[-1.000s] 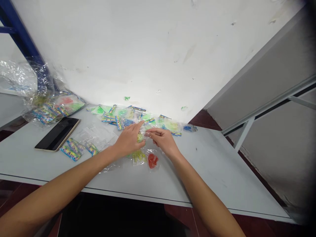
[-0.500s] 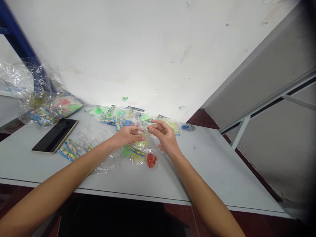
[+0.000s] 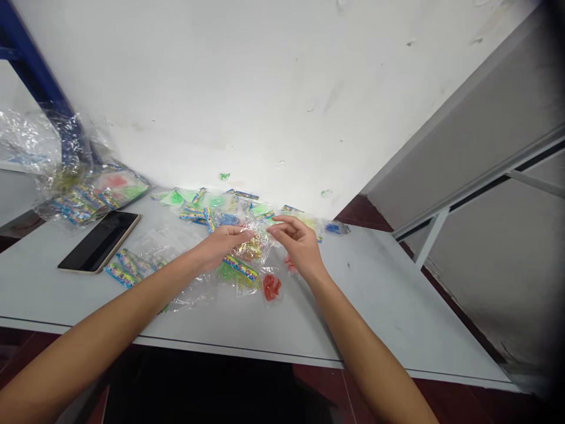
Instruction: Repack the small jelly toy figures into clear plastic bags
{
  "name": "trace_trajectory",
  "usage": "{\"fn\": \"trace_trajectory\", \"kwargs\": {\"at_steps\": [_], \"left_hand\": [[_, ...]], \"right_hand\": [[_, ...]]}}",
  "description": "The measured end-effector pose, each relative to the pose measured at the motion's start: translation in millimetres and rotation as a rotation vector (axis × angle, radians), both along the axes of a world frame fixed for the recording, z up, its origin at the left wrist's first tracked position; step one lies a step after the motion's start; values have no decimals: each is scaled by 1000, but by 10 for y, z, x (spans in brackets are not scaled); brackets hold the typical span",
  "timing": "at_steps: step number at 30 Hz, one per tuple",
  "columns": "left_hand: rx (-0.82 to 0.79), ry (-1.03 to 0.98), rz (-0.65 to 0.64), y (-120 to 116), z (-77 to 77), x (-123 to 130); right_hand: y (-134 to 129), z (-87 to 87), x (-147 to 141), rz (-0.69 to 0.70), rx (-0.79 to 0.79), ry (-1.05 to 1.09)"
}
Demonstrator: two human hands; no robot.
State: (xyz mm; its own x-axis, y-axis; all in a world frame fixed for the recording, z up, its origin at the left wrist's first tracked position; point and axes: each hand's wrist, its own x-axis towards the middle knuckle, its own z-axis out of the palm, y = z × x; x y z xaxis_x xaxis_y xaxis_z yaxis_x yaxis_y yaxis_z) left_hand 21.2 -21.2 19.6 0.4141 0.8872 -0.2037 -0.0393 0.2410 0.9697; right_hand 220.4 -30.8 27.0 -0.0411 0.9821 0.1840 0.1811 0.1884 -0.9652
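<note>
A small clear plastic bag (image 3: 251, 250) with yellowish contents is stretched between my hands above the table. My left hand (image 3: 224, 242) is closed, thumb and fingers pinching its upper left side. At the bag's right edge, my right hand (image 3: 298, 242) has thumb and index finger pressed together on the plastic, the other fingers curled. Beneath the hands lie a printed blue-and-yellow strip (image 3: 242, 268) on a clear packet with green and yellow contents, and a bag with a red item (image 3: 271, 287). Another reddish packet (image 3: 290, 263) shows beside my right wrist.
Several packets with printed strips (image 3: 194, 213) lie along the wall. On the left are a phone (image 3: 99, 241), more packets (image 3: 126, 268) and a large clear bag (image 3: 88, 197) of packets. A blue packet (image 3: 337, 228) lies at the right back. The table's front edge (image 3: 242, 351) is near me.
My left fingers have closed onto the small bag, which now shows more fully between my hands. My right hand has stayed nearly in place.
</note>
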Motion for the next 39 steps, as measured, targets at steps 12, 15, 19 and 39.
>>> {"fn": "trace_trajectory", "kwargs": {"at_steps": [12,15,19,39], "left_hand": [[-22,-13,44,4,-60,5],[-13,-7,45,6,-49,9],[28,48,59,12,-38,4],[24,4,53,34,-80,24]], "right_hand": [[-43,-2,-42,19,16,-45],[-45,19,-45,-3,-16,-68],[-45,46,-44,-16,-56,-85],[-29,33,-49,-3,26,-138]]}}
